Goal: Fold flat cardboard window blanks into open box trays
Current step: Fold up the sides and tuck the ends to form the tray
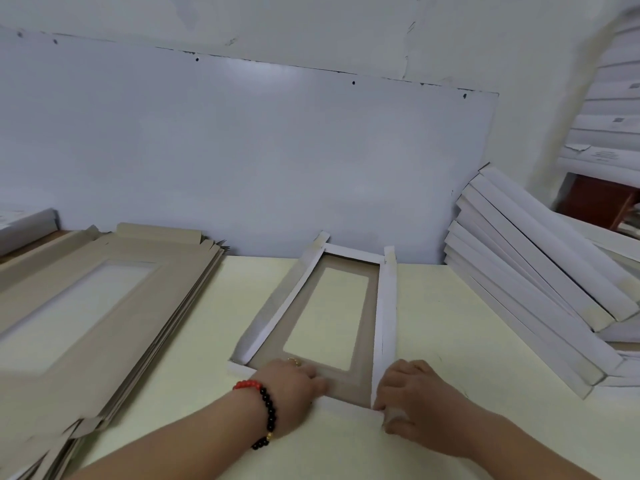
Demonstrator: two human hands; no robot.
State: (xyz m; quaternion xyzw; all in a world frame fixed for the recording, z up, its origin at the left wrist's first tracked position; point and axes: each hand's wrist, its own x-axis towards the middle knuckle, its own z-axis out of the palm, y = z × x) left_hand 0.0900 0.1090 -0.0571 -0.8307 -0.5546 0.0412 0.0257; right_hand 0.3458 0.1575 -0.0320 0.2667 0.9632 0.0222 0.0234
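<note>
Head view. One window blank [325,327] lies on the cream table [450,306], partly formed, its near short end at my hands. I take the placement as deliberate: the left hand [294,379] lies on the grey panel at the blank's near end, fingers straight and together, pressing it flat so the sheet cannot shift; a ring and a bead bracelet [266,410] mark this hand. The right hand [412,400] works the blank's near right corner, fingers curled, and appears to pinch the corner tab where the right side wall [387,306] meets the near flap; the exact contact is partly hidden. Both long walls, two in all, stand raised; the far end is also up, the near flap still low. Left of the blank lies one stack of flat blanks [104,306], sheet count unreadable. Right of the blank leans one pile of folded trays [533,282], roughly eight.
</note>
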